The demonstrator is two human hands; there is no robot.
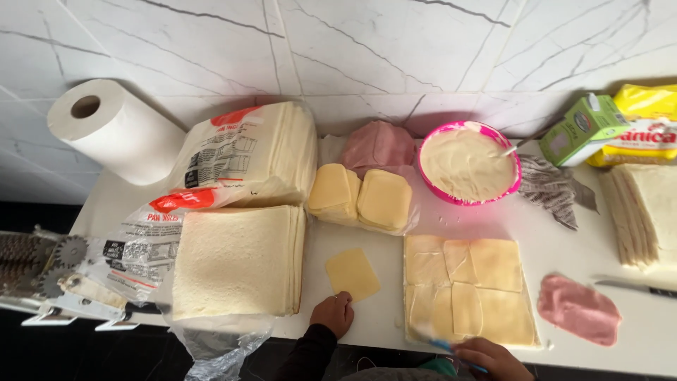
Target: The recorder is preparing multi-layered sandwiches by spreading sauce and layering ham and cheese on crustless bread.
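One loose cheese slice (352,274) lies on the counter just above the curled, empty left hand (333,314), while the right hand (492,358) grips a blue-handled tool (444,345) over the cheese-covered bread sheet (467,291), whose near-edge slices it might drag off.

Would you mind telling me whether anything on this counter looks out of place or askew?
Two things lie directly on the bare counter: a single cheese slice just above the left hand, tilted and apart from the stacks, and a loose ham slice right of the cheese-covered bread sheet. Nothing looks spilled.
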